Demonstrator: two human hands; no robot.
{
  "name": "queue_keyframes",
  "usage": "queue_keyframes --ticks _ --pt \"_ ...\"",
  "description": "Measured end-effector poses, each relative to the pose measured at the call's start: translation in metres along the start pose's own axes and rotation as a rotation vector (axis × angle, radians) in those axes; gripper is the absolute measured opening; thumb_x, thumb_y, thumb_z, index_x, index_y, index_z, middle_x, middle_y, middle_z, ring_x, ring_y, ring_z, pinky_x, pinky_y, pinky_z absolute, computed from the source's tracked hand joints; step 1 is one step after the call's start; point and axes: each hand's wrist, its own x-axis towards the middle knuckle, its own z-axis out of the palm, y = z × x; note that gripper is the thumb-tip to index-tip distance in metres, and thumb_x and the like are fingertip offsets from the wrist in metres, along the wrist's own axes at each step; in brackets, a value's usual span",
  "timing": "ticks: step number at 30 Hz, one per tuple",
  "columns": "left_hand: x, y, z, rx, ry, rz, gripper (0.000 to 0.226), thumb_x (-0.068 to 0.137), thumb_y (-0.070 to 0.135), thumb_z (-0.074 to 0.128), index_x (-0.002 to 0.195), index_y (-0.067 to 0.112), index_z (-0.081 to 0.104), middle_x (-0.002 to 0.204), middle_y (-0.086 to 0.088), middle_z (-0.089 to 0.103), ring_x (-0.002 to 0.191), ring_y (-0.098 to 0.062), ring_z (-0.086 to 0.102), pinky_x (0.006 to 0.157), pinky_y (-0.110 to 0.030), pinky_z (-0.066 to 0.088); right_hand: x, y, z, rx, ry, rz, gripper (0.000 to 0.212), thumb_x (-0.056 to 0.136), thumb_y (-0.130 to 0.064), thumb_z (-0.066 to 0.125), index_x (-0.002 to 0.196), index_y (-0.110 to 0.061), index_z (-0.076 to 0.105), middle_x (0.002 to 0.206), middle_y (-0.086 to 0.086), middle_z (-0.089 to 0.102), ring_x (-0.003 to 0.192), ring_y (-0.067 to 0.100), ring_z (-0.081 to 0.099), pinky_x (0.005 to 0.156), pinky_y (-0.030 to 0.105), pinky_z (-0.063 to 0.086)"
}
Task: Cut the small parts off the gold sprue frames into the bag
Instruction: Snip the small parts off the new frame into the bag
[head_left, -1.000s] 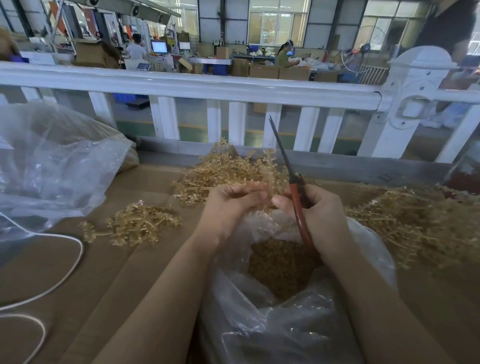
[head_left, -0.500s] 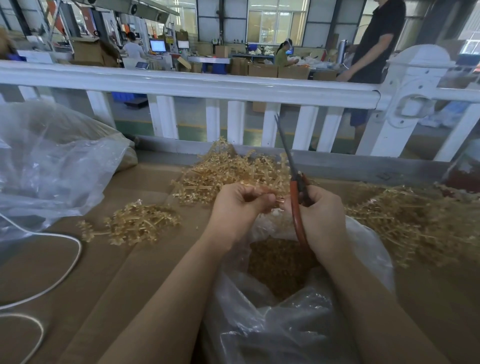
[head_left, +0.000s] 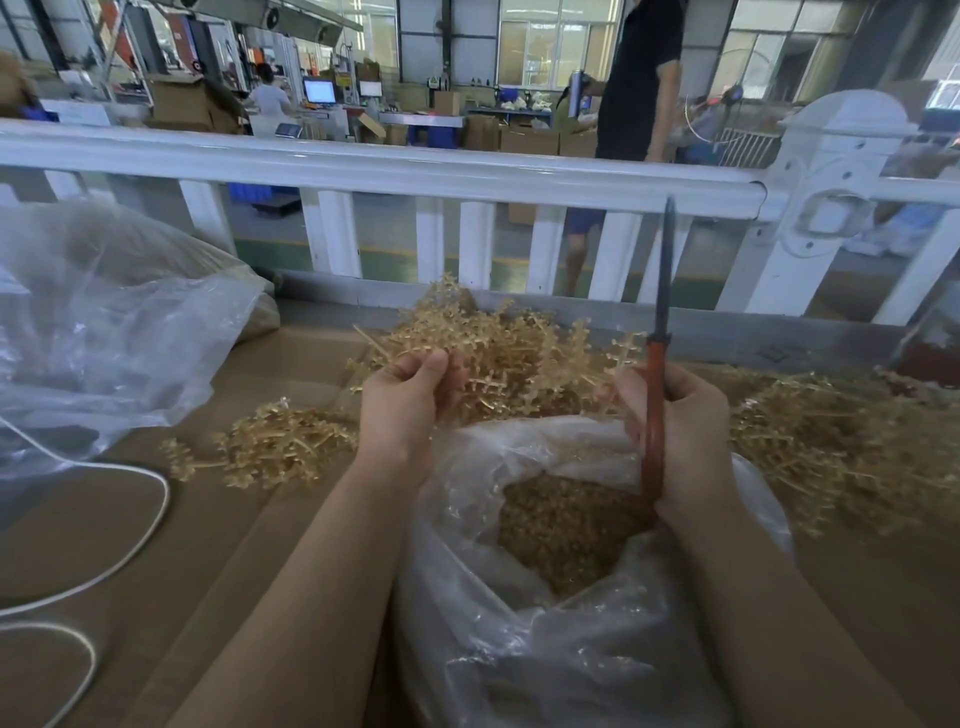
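Now the left hand (head_left: 405, 400) pinches a gold frame (head_left: 498, 364) above the open bag (head_left: 571, 597) at the table's near edge, while the right hand (head_left: 680, 426) grips closed scissors (head_left: 657, 374) pointing upward.

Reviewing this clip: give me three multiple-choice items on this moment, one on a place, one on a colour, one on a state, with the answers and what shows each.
1. Where is the open bag that holds the cut gold parts?
A. Right in front of the person, between the forearms
B. Hung on the white railing
C. On the floor beyond the railing

2. What colour are the handles of the scissors?
A. Blue
B. Red-orange
C. Green

3. What is the left hand doing?
A. Lying flat on the cardboard
B. Holding the white cable
C. Gripping a gold sprue frame

Answers: 1 A, the bag sits between both arms with its mouth under the hands. 2 B, the handle in the right hand is red-orange under a dark blade. 3 C, its fingers curl round gold branches above the bag.
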Motion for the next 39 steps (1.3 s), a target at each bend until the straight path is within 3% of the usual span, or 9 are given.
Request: queue_keyframes --ticks 3,7,10,13,17,23,27,33,39 --pt "0.001 -0.003 -0.003 0.15 -0.027 0.027 0.033 0.099 0.01 0.059 0.071 0.014 0.075 0.075 -0.005 0.068 0.072 -0.015 0.059 0.073 -0.026 0.05 0.0 -0.006 -0.004 0.186 -0.095 0.008 0.018 0.096 -0.011 0.063 0.079 -0.012 0.066 0.07 0.004 0.07 0.043 0.01 0.041 0.039 0.018 0.034" --pt "0.003 -0.009 -0.011 0.952 0.067 0.233 0.02 0.091 0.035 0.07 0.079 0.021 0.077 0.061 0.01 0.068 0.051 -0.001 0.059 0.049 -0.018 0.045 -0.001 -0.009 -0.006 0.216 -0.186 -0.031 0.031 0.097 -0.014 0.062 0.068 -0.02 0.07 0.077 0.009 0.07 0.045 0.013 0.041 0.042 0.023 0.035" --pt "0.0 -0.007 -0.01 1.137 0.199 0.34 0.026 0.093 0.04 0.066 0.092 0.015 0.071 0.081 0.006 0.067 0.073 -0.012 0.061 0.063 -0.029 0.045 -0.002 -0.007 -0.006 0.184 -0.238 -0.058 0.019 0.096 -0.016 0.061 0.083 -0.003 0.067 0.071 0.001 0.069 0.046 0.013 0.041 0.042 0.021 0.036" --pt "-0.003 0.003 -0.002 1.026 0.248 0.483 0.031 0.099 0.043 0.054 0.098 0.014 0.064 0.094 0.003 0.061 0.091 -0.014 0.06 0.081 -0.039 0.048 -0.002 -0.006 -0.006 0.132 -0.263 -0.065 0.024 0.098 -0.015 0.061 0.092 0.007 0.064 0.065 -0.004 0.067 0.046 0.013 0.04 0.043 0.02 0.036" --pt "-0.017 0.02 0.01 0.606 -0.081 0.453 0.029 0.095 0.051 0.056 0.093 0.023 0.062 0.084 0.01 0.063 0.072 0.004 0.057 0.07 -0.026 0.045 -0.005 -0.01 -0.003 0.13 -0.291 -0.018 0.017 0.097 -0.011 0.062 0.081 -0.013 0.068 0.078 0.01 0.072 0.048 0.014 0.04 0.043 0.023 0.035" --pt "-0.03 0.023 0.023 0.885 -0.551 0.433 0.049 0.076 0.05 0.08 0.117 0.03 0.063 0.119 0.013 0.059 0.115 -0.005 0.055 0.103 -0.034 0.043 -0.006 -0.012 0.001 0.017 -0.286 0.028 0.006 0.089 -0.015 0.073 0.083 -0.015 0.072 0.056 0.001 0.057 0.048 0.013 0.046 0.044 0.019 0.039" --pt "-0.029 0.016 0.025 0.734 -0.616 0.226 0.038 0.078 0.026 0.084 0.1 0.012 0.058 0.097 -0.009 0.069 0.089 -0.026 0.065 0.083 -0.041 0.053 -0.008 -0.011 0.004 -0.04 -0.309 -0.024 0.014 0.087 -0.014 0.076 0.076 -0.023 0.075 0.054 -0.004 0.059 0.047 0.007 0.05 0.048 0.017 0.042" --pt "-0.027 0.016 0.019 0.49 -0.719 0.11 0.005 0.086 0.012 0.072 0.083 0.009 0.074 0.076 -0.011 0.074 0.076 -0.018 0.071 0.079 -0.025 0.055 -0.009 -0.013 0.003 0.049 -0.36 -0.006 0.006 0.083 -0.028 0.077 0.082 -0.023 0.079 0.054 0.001 0.057 0.044 0.011 0.048 0.042 0.02 0.04" --pt "-0.019 0.018 0.011 0.296 -0.646 0.03 0.007 0.074 0.017 0.076 0.077 0.011 0.076 0.071 -0.007 0.072 0.067 -0.014 0.066 0.062 -0.02 0.052 -0.005 -0.013 0.0 0.06 -0.382 0.006 0.035 0.072 -0.037 0.076 0.092 -0.009 0.076 0.073 0.005 0.072 0.045 0.009 0.048 0.039 0.018 0.038"
